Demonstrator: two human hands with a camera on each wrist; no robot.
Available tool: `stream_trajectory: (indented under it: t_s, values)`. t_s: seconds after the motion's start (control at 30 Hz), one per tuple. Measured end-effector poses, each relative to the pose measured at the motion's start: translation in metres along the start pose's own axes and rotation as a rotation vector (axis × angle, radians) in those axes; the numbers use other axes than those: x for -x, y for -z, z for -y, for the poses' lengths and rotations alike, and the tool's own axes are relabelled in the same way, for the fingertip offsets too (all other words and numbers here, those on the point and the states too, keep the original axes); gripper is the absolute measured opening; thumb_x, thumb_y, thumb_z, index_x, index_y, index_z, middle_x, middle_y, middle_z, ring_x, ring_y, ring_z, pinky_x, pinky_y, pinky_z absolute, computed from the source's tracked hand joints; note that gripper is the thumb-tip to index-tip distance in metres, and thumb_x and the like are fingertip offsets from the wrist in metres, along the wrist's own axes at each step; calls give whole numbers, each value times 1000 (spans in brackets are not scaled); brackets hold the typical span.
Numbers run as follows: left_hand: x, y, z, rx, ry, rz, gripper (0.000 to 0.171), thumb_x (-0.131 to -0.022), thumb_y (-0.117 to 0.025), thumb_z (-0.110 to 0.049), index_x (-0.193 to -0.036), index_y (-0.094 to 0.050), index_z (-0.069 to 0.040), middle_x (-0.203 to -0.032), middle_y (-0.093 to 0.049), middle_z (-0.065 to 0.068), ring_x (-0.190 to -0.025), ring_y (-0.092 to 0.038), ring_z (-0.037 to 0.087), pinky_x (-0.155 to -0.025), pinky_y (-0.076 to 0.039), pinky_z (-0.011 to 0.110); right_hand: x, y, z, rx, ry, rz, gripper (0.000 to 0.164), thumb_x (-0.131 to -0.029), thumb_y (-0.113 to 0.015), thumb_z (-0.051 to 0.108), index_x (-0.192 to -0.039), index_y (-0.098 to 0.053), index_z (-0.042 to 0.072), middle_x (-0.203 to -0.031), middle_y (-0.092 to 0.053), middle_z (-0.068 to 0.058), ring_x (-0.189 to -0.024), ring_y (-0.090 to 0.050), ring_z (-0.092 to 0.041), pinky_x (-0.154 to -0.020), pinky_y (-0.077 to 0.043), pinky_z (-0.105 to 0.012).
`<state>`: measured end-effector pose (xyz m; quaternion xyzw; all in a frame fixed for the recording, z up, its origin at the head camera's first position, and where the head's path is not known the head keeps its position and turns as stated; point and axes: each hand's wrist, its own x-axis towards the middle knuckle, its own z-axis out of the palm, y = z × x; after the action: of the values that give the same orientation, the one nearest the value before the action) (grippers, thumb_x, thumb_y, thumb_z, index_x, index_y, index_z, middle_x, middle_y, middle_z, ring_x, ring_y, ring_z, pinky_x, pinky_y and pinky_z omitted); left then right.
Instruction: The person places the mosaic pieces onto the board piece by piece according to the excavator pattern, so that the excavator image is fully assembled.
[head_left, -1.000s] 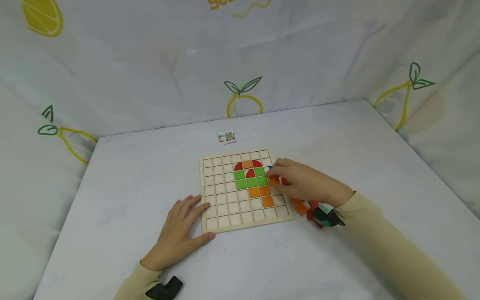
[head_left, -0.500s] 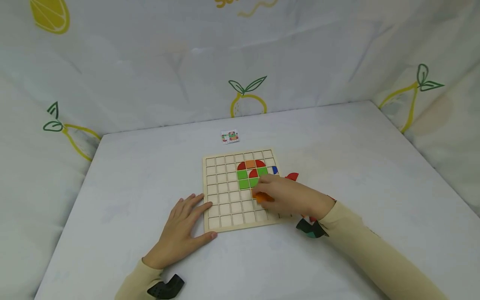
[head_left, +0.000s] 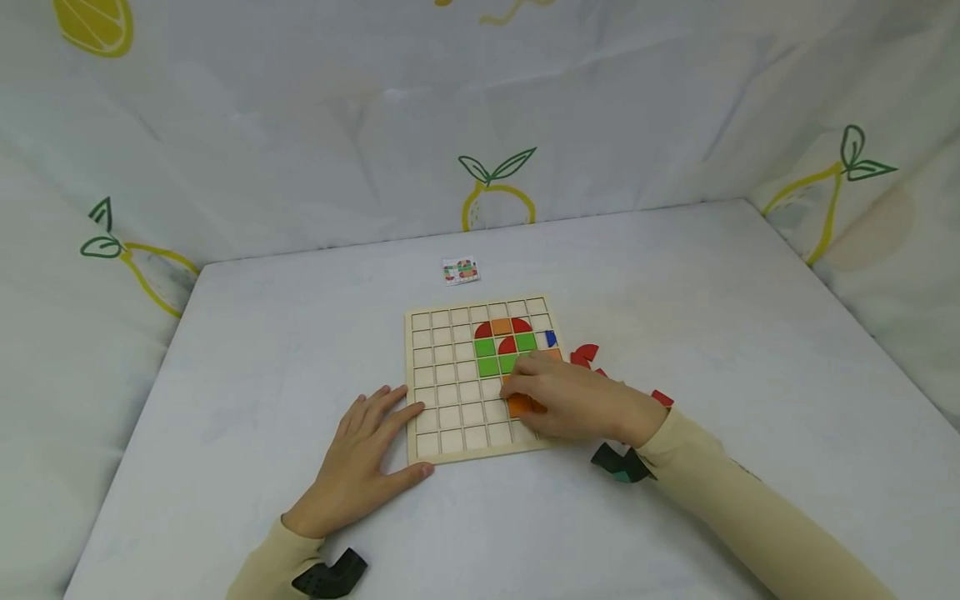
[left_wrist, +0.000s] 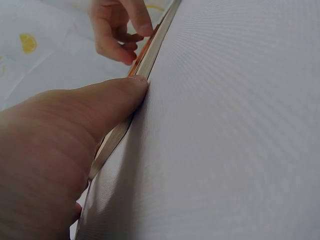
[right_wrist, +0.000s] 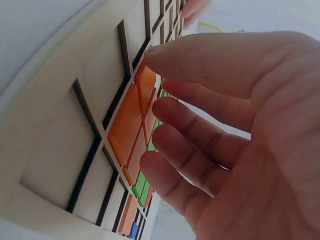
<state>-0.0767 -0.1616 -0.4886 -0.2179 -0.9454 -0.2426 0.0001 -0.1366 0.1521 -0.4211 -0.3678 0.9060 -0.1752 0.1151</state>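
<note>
A wooden grid board (head_left: 442, 397) lies on the white table. My right hand (head_left: 573, 396) is over its right half, thumb and forefinger pinching an orange square tile (head_left: 517, 406). In the right wrist view this tile (right_wrist: 145, 82) sits low in a cell beside another orange tile (right_wrist: 125, 127), with the thumb on its edge. Green tiles (head_left: 487, 347) and red quarter-round tiles (head_left: 521, 325) fill cells farther back; a blue piece (head_left: 551, 338) sits near the right edge. My left hand (head_left: 360, 467) rests with straight fingers at the board's left edge, thumb touching the front corner.
A small printed pattern card (head_left: 461, 271) lies behind the board. Loose red pieces (head_left: 584, 354) lie to its right, partly hidden by my right arm. Another red piece (head_left: 662, 398) shows beside the right wrist. A patterned white curtain (head_left: 337, 125) hangs behind the table.
My right hand has moved left and nearer from the board's right edge. The orange tile, tilted in its fingers half a second ago, now lies flatter in a cell. The left hand stays put.
</note>
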Motion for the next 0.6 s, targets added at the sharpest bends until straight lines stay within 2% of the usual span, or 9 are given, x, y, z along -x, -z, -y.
stream_trajectory:
  t_s: [0.23, 0.33, 0.5, 0.6]
  values:
    - [1, 1, -1, -1, -3, -2, 73, -85, -76, -51, -147, -51, -21, -163, -36, 6, -154, -25, 33, -127, -13, 53, 1, 0, 0, -1, -14, 9, 21, -93, -72, 19, -113, -75, 15, -104, -63, 6, -105, -53, -15, -81, -54, -24]
    - [1, 2, -2, 3, -1, 0, 74, -85, -76, -51, -147, -51, -21, -163, -35, 6, -154, -25, 33, -127, -13, 53, 1, 3, -1, -7, -24, 20, 22, -93, -71, 20, -114, -75, 16, -105, -64, 5, -105, -52, -15, -83, -53, -24]
    - [1, 2, -2, 3, -1, -2, 73, -85, -76, -51, -147, -51, -21, -163, -35, 6, -154, -25, 33, -127, -13, 53, 3, 19, -11, -44, -95, 15, 22, -95, -70, 18, -116, -74, 15, -112, -65, 4, -105, -54, -14, -88, -55, -29]
    - [1, 2, -2, 3, -4, -9, 74, -85, -77, -50, -147, -51, -21, -162, -36, 6, -154, -26, 33, -127, -13, 53, 6, 32, -22, -61, -159, -14, 20, -95, -70, 19, -114, -74, 14, -108, -66, 3, -99, -56, -15, -84, -56, -30]
